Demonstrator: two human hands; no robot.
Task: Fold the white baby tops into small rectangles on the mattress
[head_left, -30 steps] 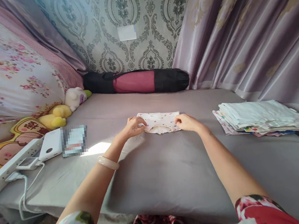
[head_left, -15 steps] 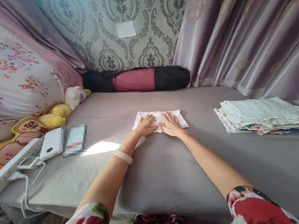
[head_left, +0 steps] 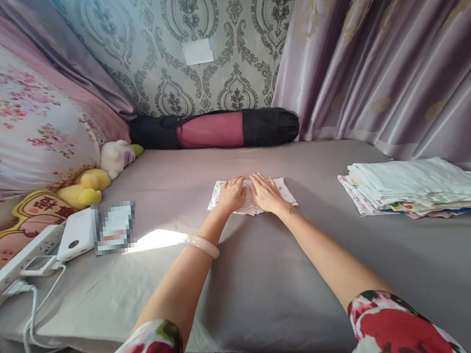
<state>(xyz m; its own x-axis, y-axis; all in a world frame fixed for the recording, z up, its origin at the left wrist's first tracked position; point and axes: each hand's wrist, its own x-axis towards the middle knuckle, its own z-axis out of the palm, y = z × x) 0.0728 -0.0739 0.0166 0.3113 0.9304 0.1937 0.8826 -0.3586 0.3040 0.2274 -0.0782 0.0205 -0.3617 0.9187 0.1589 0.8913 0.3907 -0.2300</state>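
A small white cloth [head_left: 283, 192] with a faint print lies folded into a flat rectangle on the grey sheet [head_left: 265, 268]. On its left half rests my left hand [head_left: 233, 194], palm down, fingers stretched toward the far edge. My right hand [head_left: 265, 192] lies beside it on the cloth's middle and right part, also with fingers extended. Both palms touch the cloth and hide much of its top. A pale bangle [head_left: 203, 247] circles my left wrist.
On the right is a stack of folded cloths [head_left: 415, 181]. At the back lies a black and pink rolled bag [head_left: 210, 130]. To the left are a power strip [head_left: 23, 269], a white power bank [head_left: 75, 233], a blurred-out flat item [head_left: 115, 227] and plush toys [head_left: 86, 186].
My left hand has slid a little inward, closer to my right hand, and its fingers now point more straight ahead. The camera view has shifted slightly; the cloth stays in place.
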